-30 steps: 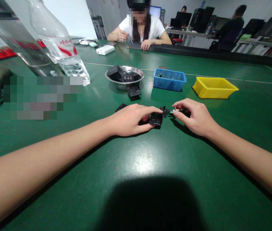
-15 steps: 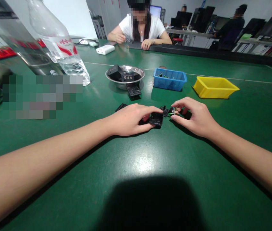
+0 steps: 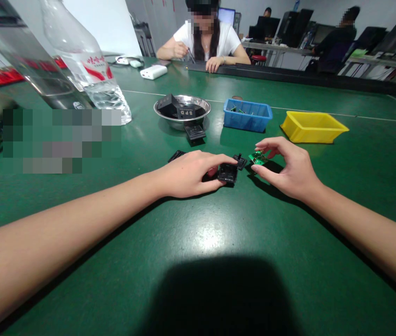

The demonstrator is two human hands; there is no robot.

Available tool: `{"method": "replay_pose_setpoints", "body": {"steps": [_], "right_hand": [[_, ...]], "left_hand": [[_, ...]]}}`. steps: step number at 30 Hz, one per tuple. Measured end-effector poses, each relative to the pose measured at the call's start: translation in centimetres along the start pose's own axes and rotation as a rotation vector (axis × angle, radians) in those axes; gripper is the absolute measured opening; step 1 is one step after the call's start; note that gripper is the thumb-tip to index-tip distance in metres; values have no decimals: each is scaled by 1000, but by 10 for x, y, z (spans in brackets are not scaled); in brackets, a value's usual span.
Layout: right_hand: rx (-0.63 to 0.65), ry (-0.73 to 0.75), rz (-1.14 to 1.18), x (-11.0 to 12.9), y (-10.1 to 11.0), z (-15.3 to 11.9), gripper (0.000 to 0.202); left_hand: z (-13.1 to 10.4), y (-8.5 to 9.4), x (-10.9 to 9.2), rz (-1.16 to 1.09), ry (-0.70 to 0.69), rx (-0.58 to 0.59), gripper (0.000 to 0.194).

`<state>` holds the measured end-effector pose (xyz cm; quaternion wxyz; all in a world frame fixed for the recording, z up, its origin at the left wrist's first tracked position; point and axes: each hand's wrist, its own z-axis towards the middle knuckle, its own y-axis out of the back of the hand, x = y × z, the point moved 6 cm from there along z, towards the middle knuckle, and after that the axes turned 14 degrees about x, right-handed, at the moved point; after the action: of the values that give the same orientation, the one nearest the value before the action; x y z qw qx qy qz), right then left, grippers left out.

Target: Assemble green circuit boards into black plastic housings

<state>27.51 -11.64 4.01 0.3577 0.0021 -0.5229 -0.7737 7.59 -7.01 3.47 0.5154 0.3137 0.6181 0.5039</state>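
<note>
circuit board (image 3: 257, 158): right of frame centre, tilted, green face showing; a slack or off-centre grip could let it twist and drop onto the bench (image 3: 212, 214).
right hand (image 3: 287, 165): thumb and fingertips appear to pinch the circuit board, though exact contacts are hard to see; squeezing hard could bend parts on its hidden side.
left hand (image 3: 193, 172): thumb and forefinger pinch the black case (image 3: 228, 174), at frame centre; uneven pressure could make it skid or tip.
small black piece (image 3: 241, 161): lies between the two hands, close to the left forefinger; whether they touch cannot be told. A sideways nudge from either hand could push it away.
blue bin (image 3: 245, 122): upper middle right; a careless reach could knock its rim.
</note>
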Motion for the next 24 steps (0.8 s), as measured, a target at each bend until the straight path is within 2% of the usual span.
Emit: {"method": "replay_pose_setpoints", "body": {"steps": [4, 6, 12, 18, 24], "right_hand": [[14, 28, -13, 4, 1, 1, 11], [26, 28, -13, 5, 1, 1, 8], [44, 16, 11, 3, -2, 2, 17], [57, 25, -66, 5, -1, 2, 24], [24, 22, -38, 3, -1, 1, 25]], "left_hand": [[0, 0, 1, 4, 8, 4, 44], [0, 0, 1, 5, 7, 3, 44], [0, -1, 1, 6, 3, 4, 44], [0, 0, 0, -1, -12, -3, 44], [1, 0, 0, 5, -11, -7, 44]]}}
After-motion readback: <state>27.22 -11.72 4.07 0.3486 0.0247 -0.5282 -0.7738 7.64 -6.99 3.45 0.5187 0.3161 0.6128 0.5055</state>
